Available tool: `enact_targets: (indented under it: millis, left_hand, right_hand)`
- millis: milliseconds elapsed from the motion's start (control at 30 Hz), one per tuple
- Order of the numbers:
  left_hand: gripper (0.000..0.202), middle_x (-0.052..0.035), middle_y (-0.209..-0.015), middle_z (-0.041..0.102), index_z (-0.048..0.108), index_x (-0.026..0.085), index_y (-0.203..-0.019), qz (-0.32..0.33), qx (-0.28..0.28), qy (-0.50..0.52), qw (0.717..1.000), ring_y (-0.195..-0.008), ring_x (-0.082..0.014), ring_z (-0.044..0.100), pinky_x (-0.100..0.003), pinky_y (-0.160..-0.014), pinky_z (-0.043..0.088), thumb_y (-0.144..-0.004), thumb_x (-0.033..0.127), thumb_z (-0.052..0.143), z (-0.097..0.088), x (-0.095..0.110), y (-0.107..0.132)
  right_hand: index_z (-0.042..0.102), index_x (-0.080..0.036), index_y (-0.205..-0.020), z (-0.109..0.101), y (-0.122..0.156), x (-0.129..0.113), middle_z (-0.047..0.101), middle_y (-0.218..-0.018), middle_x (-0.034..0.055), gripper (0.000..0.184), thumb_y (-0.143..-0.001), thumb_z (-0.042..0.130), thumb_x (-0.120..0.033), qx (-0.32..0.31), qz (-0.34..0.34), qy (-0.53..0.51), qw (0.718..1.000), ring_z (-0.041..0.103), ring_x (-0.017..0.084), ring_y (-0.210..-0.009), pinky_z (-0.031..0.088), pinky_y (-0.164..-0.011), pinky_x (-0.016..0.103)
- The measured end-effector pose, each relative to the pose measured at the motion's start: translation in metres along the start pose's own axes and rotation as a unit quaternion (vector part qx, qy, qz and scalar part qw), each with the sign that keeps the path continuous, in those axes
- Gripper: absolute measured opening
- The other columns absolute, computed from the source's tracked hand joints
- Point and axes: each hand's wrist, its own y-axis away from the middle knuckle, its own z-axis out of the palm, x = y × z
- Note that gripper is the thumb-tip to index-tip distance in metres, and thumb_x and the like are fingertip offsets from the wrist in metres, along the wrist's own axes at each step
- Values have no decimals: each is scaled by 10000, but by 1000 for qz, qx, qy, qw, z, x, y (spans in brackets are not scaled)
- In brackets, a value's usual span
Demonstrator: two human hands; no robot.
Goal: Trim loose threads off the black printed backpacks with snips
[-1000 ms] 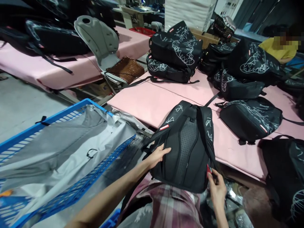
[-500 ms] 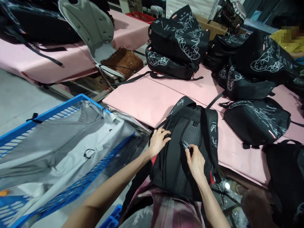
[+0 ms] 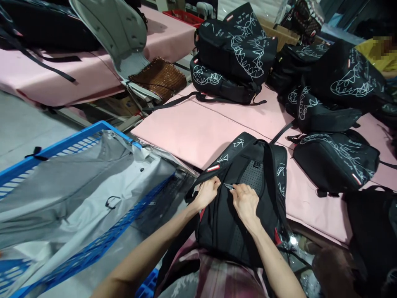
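A black backpack (image 3: 217, 223) with white scribble print lies back-panel up before me, partly on the pink table edge and against my body. My left hand (image 3: 208, 193) is closed in a pinch at its left shoulder strap, beside a red-and-white label (image 3: 213, 168). What exactly sits between those fingertips, strap edge or a thread, is too small to make out. In my right hand (image 3: 246, 202) is a pair of thread snips (image 3: 228, 186), blades pointing left toward my left fingertips. The snips' handles are hidden by the fingers.
More black printed backpacks (image 3: 235, 54) are piled on the pink table (image 3: 173, 128), several also at the right (image 3: 335, 161). A blue crate (image 3: 102, 126) lined with grey sheeting stands at left. Behind it are a grey chair (image 3: 114, 33) and another pink table. A person in yellow (image 3: 372, 56) is far right.
My right hand has moved left with the snips, bringing the blades near my left fingertips. The left hand's spread fingers have closed into a pinch, and the left strap with its label shows more.
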Motion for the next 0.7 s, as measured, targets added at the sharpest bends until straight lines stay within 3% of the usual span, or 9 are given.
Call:
enact_targets:
  millis: [233,333,400,467,533,633,700]
  left_hand:
    - [175,-45,-790,611,573,177,-783,-5,9,28,1000,-814,-200,571,-305,-771,402,-837,217,412,3,4,0]
    - [181,-25,-736,601,566,178,-736,-5,4,64,998,-761,-186,571,-289,-737,409,-819,243,419,-11,3,-2]
    - [274,-17,-683,600,557,179,-649,-5,-19,124,992,-726,-181,575,-279,-716,420,-824,336,416,-29,0,-6]
    - [468,-40,-692,631,543,174,-550,-12,-39,202,979,-736,-189,589,-285,-725,438,-847,474,341,-49,1,-14]
    - [583,-77,-814,676,572,161,-552,-19,-1,271,962,-829,-212,605,-306,-786,447,-856,548,258,-63,7,-27]
    - [427,-87,-1032,665,646,140,-852,8,93,254,963,-980,-227,587,-329,-878,430,-843,473,379,-59,34,-52]
    - [335,-67,-1098,641,588,156,-1075,64,91,170,979,-1005,-197,579,-307,-895,424,-844,332,421,-42,59,-73]
  right_hand:
    - [662,-175,-880,-3,-16,-23,629,-781,79,158,-868,505,-167,-50,-42,67,996,539,217,-746,346,-646,338]
    - [662,-176,-808,-8,-15,-17,631,-769,77,164,-862,508,-162,-70,-22,25,997,555,215,-765,365,-665,329]
    - [662,-191,-857,-10,-9,-5,649,-816,59,129,-855,533,-199,-71,24,-72,995,574,206,-796,386,-691,315]
    - [648,-206,-929,-8,-3,10,661,-876,35,134,-838,558,-247,-75,88,-219,969,593,187,-808,407,-709,294]
    - [634,-196,-938,-4,-2,25,664,-894,26,176,-810,575,-300,-73,147,-377,911,602,173,-808,428,-725,282]
    - [618,-166,-943,2,-16,42,653,-843,22,304,-715,645,-365,-14,208,-510,835,588,165,-776,442,-725,277]
    - [615,-155,-985,2,-35,56,641,-798,14,386,-682,664,-389,42,232,-508,828,569,157,-721,440,-696,272]
